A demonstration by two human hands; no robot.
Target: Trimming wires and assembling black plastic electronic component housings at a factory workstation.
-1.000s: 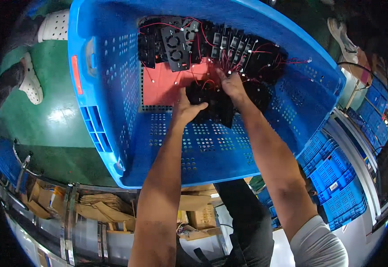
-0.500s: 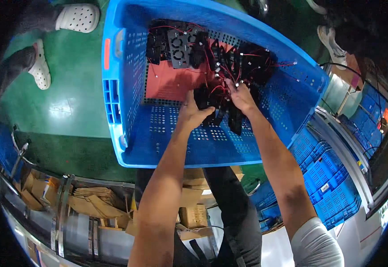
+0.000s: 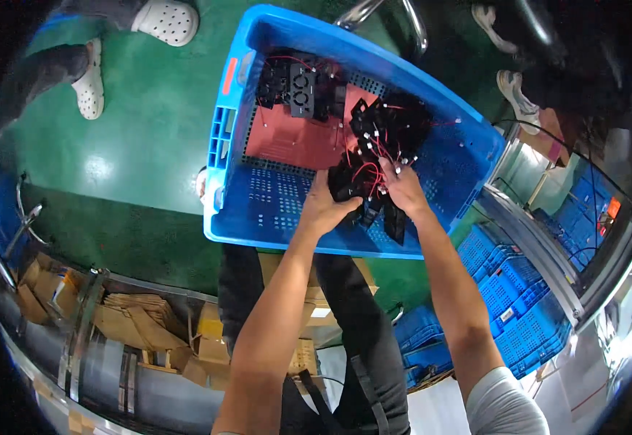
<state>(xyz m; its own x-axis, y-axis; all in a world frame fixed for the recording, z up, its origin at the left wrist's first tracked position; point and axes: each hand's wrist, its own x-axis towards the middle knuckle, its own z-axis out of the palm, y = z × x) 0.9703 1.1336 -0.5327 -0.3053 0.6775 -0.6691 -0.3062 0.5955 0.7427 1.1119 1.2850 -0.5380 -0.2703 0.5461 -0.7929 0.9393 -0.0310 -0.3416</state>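
A large blue plastic crate (image 3: 221, 145) with perforated walls stands before me, a red sheet (image 3: 294, 138) on its floor. My left hand (image 3: 323, 206) is closed on the left side of a bundle of black cooling fans (image 3: 343, 181) with red wires and white plugs. At the bundle's right, my right hand (image 3: 404, 190) grips red fan wires (image 3: 368, 172), its fingertips partly hidden among them. Black strip-like pieces (image 3: 394, 223) hang below, between the hands. More black fans (image 3: 301, 90) lie at the crate's far left, and a dark pile (image 3: 395, 123) lies at its far right.
Stacked blue crates (image 3: 519, 297) stand at the right beside a metal rail (image 3: 540, 246). Flattened cardboard (image 3: 134, 319) lies at the lower left. Another person's white clogs (image 3: 167, 22) show at the upper left, and further shoes (image 3: 517, 98) at the upper right.
The bundle and both hands have come nearer the crate's near wall, lifting off the pile. The crate appears further right and higher in the view, which has shifted.
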